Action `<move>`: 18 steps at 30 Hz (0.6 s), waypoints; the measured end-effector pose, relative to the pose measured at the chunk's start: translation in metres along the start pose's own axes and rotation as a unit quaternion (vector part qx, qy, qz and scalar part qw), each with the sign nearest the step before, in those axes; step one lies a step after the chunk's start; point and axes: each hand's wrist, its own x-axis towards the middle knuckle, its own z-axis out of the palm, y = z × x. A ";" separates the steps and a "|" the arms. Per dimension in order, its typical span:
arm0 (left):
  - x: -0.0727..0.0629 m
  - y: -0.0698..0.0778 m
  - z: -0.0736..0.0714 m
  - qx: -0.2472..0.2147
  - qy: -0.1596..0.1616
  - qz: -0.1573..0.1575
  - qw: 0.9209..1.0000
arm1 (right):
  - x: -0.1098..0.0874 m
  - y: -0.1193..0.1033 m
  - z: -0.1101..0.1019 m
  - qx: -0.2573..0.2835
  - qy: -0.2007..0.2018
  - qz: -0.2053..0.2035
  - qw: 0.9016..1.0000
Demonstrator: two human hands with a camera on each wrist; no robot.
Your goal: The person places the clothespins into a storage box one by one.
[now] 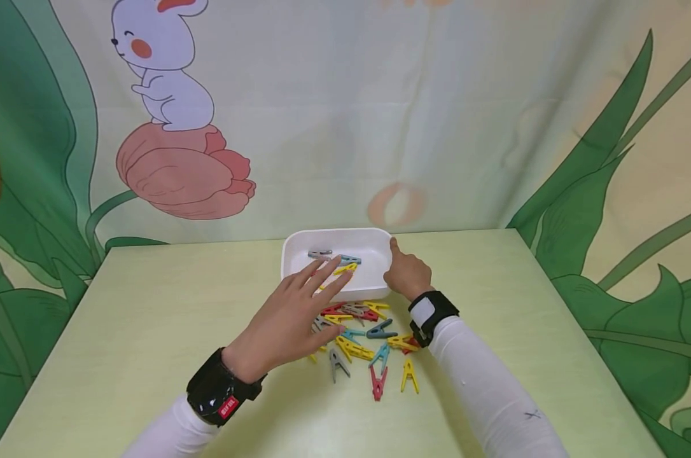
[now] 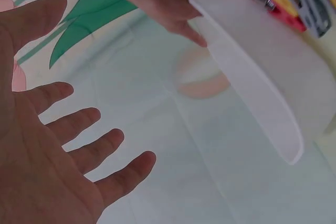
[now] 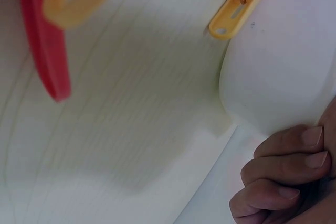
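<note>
The left hand point(image 1: 288, 318) has its fingers point(image 2: 97, 148) straight and spread; rightward from it, the right hand point(image 1: 408, 273) has three fingers curled

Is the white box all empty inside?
No, the head view shows a gray clip, a blue clip and a yellow clip lying inside the white box.

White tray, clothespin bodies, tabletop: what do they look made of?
White tray: likely plastic, smooth with slight sheen; thin wall, rounded corners.
Clothespin bodies: probably moulded plastic, smooth; even solid colours, slotted handles.
Tabletop: perhaps wood-effect laminate, matte; fine grain streaks, though veneer can't be ruled out.
</note>
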 end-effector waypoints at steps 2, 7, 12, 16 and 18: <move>-0.007 0.002 0.003 -0.002 -0.014 -0.002 1.000 | -0.001 -0.001 0.001 0.003 0.001 -0.001 1.000; -0.016 0.007 0.013 -0.022 -0.052 -0.014 0.998 | -0.001 -0.001 0.001 0.002 0.000 0.004 1.000; -0.025 0.006 0.025 -0.041 -0.096 -0.030 0.994 | -0.003 -0.002 0.000 0.005 -0.006 0.003 1.000; -0.030 0.002 0.034 -0.050 -0.117 -0.038 0.991 | -0.002 -0.002 0.000 0.004 -0.004 0.003 1.000; -0.033 -0.001 0.039 -0.053 -0.125 -0.046 0.990 | -0.002 -0.002 0.000 0.006 -0.005 0.003 1.000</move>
